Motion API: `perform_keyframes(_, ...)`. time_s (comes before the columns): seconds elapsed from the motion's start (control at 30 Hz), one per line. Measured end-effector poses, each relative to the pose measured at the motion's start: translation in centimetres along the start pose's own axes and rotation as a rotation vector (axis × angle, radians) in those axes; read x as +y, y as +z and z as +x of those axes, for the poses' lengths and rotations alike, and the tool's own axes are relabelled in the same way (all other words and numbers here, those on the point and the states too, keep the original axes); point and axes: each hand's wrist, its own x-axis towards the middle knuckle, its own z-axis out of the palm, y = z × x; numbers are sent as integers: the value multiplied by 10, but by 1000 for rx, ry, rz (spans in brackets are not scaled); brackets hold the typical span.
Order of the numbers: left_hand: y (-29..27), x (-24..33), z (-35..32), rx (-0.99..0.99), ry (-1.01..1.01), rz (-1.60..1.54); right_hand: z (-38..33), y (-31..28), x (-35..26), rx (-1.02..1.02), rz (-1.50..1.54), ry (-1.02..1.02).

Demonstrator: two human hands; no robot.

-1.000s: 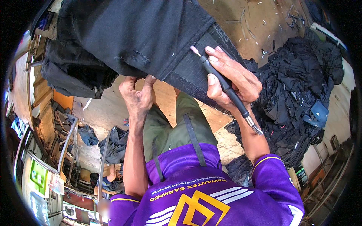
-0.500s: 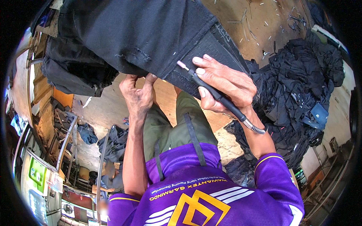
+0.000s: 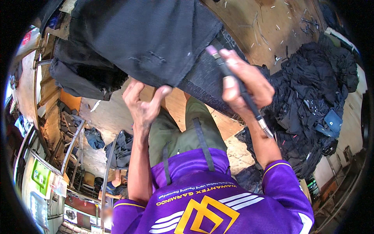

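Right hand [image 3: 243, 84] keeps a clenched grip on a slim dark pen-like tool [image 3: 238, 87], whose long axis runs diagonally from a pale tip at the upper left, just over the cloth, down to a metal end at the lower right past the wrist. Left hand [image 3: 144, 103] pinches the lower edge of a black garment [image 3: 148, 39] from below, thumb and fingers closed on the fabric. That garment drapes over a wooden surface [image 3: 257, 27] at the top of the view and lies up and to the left of the tool's tip, with a dark stitched hem [image 3: 202, 84] right beside the right hand's fingers, so the right hand is the nearer of the 2 to the hem. At right, a heap of black clothes [image 3: 315, 101] sits piled with a small blue-grey rectangular tag [image 3: 333, 121] showing on it. At lower left stands a green rectangular sign [image 3: 39, 175]. At the bottom, the person wears a purple shirt [image 3: 210, 199] with a yellow diamond emblem.
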Motion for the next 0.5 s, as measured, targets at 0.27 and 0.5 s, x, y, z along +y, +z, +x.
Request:
perform_keyframes(0.27, -51, 38, 98, -53, 463, 463, 26, -7, -15, -15, -13, -31)
perform_keyframes(0.5, -51, 49, 124, -359, 411, 629, 43, 45, -21, -259, 30, -157)
